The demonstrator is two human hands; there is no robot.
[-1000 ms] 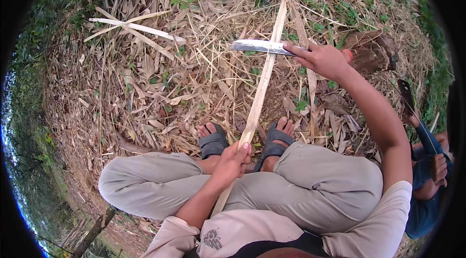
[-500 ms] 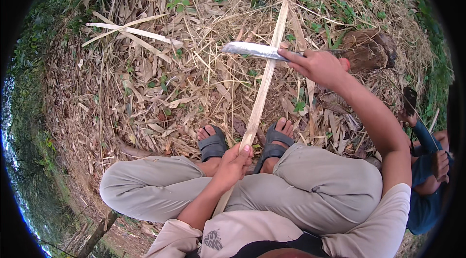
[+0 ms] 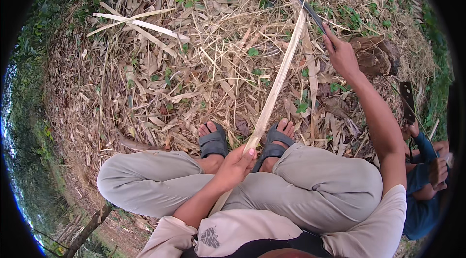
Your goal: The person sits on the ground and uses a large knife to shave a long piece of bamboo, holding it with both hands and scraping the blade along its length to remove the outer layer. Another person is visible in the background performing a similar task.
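Raised now, knife (image 3: pixel 307 9) in right hand (image 3: pixel 341 55) crosses strip (image 3: pixel 277 88) top

No packages, labels, signs, screens apparent; rim blurred.

Dry leaf litter (image 3: pixel 160 78) at the frame's centre left lies open, while a stump (image 3: pixel 376 56) and another person's arm (image 3: pixel 424 149) crowd the right edge.
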